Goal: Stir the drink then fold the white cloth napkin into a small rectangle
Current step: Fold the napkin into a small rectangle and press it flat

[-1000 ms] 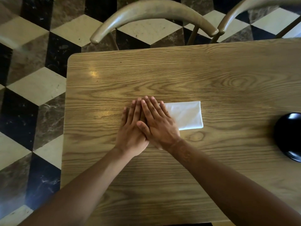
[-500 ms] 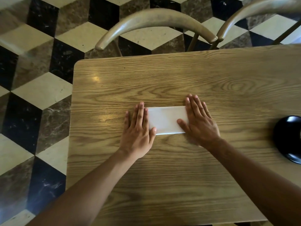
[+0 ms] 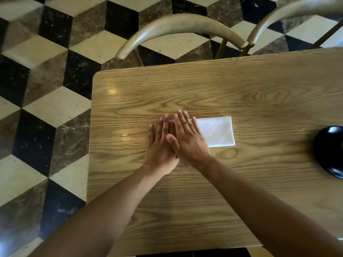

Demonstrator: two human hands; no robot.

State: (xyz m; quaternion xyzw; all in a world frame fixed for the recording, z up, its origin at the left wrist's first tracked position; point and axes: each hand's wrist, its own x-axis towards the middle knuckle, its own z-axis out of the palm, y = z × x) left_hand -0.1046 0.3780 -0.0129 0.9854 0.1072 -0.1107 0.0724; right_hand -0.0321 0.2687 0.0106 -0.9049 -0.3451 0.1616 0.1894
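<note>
The white cloth napkin (image 3: 217, 131) lies folded into a small flat rectangle in the middle of the wooden table (image 3: 241, 93). My right hand (image 3: 186, 140) lies flat with straight fingers on the napkin's left end and covers it. My left hand (image 3: 160, 147) lies flat beside it, partly under the right hand, at the napkin's left edge. The napkin's right half shows uncovered. No drink or stirrer is in view.
A black round dish (image 3: 329, 151) sits at the table's right edge, cut off by the frame. Two curved wooden chair backs (image 3: 178, 26) stand beyond the far edge. The table's left edge drops to a checkered marble floor (image 3: 46, 108).
Half a second ago my hands were spread apart at both ends of the napkin. My right hand has slid back left across it and again overlaps my left hand.
</note>
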